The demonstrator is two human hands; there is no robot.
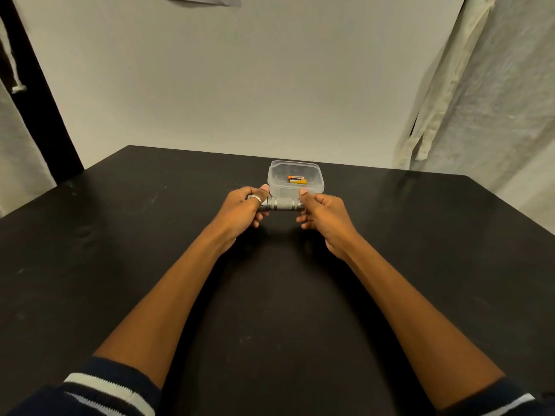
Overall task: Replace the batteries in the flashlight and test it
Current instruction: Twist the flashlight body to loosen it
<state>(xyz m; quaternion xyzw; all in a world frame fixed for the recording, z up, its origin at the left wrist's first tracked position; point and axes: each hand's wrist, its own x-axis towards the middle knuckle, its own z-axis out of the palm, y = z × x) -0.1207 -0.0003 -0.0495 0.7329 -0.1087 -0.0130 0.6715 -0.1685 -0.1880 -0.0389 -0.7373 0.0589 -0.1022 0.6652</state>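
Sleeve [99,385], left hand [243,208], right hand [324,217] on flashlight [282,204], tub [319,172] of batteries [297,179] behind

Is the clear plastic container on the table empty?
No, two batteries with orange on them lie side by side on the floor of the container.

print on batteries [297,179] too small to read

Batteries [297,179] in tub [319,178]; flashlight [282,204] before
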